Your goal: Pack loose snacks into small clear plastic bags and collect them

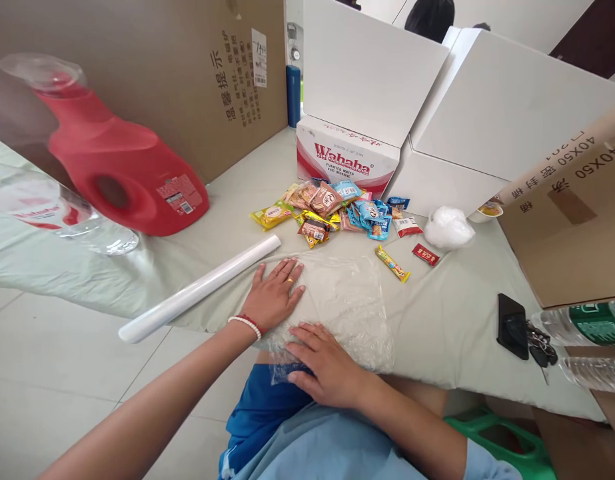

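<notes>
A clear plastic bag [347,293] lies spread and wrinkled on the cloth-covered table [432,313], its near edge hanging over the front. My left hand [274,293] rests flat on the bag's left side, fingers stretched out. Nearer to me, my right hand [324,363] touches the bag's lower left part, with fingers extended. To the left of my left hand lies a white roll [200,290], set at a slant. Beyond the bag sits a heap of small wrapped snacks [327,203], and one yellow snack stick [392,263] lies apart from it.
A red jug [132,160] and a clear water bottle [57,210] are at the left. White boxes and a Wahaha carton [344,153] stand behind the snacks. At right are a crumpled white plastic bundle [448,228], a phone [512,325], keys [541,345] and bottles [587,325].
</notes>
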`<move>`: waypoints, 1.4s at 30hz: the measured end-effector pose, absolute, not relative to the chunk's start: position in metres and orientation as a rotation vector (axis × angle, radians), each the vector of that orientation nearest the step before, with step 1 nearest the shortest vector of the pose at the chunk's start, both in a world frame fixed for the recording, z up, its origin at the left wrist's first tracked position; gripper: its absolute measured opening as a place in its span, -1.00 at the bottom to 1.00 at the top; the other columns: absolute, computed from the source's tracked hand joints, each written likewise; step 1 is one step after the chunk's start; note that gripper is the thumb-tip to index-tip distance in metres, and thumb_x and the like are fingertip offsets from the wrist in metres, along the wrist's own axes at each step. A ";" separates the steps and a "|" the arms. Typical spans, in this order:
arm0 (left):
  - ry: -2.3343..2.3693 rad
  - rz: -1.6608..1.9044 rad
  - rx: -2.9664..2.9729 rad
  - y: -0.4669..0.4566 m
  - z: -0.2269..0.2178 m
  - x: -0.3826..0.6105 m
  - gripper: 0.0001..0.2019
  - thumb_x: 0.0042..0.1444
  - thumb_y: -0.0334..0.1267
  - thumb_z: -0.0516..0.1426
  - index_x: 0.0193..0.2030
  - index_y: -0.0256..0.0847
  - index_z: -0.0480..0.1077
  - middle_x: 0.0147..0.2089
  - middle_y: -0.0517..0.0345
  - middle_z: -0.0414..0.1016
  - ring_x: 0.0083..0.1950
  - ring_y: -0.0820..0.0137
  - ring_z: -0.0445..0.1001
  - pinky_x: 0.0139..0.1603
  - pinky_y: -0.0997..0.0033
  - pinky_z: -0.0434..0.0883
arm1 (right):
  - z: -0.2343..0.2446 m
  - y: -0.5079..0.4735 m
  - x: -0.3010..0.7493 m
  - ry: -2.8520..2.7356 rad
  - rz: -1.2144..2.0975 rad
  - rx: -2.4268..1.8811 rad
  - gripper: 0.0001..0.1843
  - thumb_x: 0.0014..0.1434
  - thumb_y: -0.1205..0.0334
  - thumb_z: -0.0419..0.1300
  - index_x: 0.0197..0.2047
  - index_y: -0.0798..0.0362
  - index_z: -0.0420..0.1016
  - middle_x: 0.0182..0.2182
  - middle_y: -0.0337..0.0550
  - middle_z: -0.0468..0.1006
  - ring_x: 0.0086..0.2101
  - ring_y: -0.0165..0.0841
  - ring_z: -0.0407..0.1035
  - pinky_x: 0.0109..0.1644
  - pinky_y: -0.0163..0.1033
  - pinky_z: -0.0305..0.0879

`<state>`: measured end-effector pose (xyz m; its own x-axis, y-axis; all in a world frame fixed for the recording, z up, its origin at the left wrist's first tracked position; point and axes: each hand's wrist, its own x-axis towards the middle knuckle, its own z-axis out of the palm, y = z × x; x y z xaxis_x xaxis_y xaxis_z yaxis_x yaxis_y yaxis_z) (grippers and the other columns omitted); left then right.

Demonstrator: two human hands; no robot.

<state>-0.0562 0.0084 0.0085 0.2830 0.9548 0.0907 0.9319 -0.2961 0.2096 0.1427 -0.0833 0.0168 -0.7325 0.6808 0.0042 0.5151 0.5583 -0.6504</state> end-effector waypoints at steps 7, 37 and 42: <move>1.750 0.270 2.473 0.014 -0.002 -0.067 -0.42 0.47 0.01 -0.13 0.55 -0.09 0.14 0.60 -0.08 0.06 0.61 0.08 0.07 0.56 -0.34 -0.14 | 0.041 0.058 0.231 -2.099 0.563 -1.558 -0.60 0.41 0.14 0.05 0.18 0.06 0.54 0.10 0.10 0.59 0.06 -0.14 0.48 0.23 0.05 0.42; 1.738 0.282 2.406 0.013 0.001 -0.063 -0.39 0.47 0.04 -0.16 0.56 -0.11 0.10 0.61 -0.05 0.05 0.62 0.11 0.05 0.58 -0.31 -0.24 | 0.051 0.001 0.202 -2.382 0.565 -1.491 -0.48 0.41 0.01 0.14 0.36 -0.03 0.40 0.31 0.13 0.38 0.19 -0.06 0.43 0.15 0.05 0.50; 1.757 0.298 2.419 0.012 0.000 -0.062 -0.40 0.47 0.02 -0.15 0.56 -0.09 0.12 0.61 -0.05 0.04 0.62 0.12 0.04 0.59 -0.28 -0.24 | 0.058 0.018 0.180 -2.785 0.609 -1.440 -0.23 0.30 0.16 0.31 0.51 -0.12 0.21 0.42 0.07 0.27 0.28 -0.01 0.35 0.13 0.00 0.49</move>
<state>-0.0625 0.0123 -0.0005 0.2996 0.9507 0.0793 0.9236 -0.3099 0.2256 0.1805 0.0185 0.0580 -0.5925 0.7757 -0.2171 0.7956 0.5212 -0.3088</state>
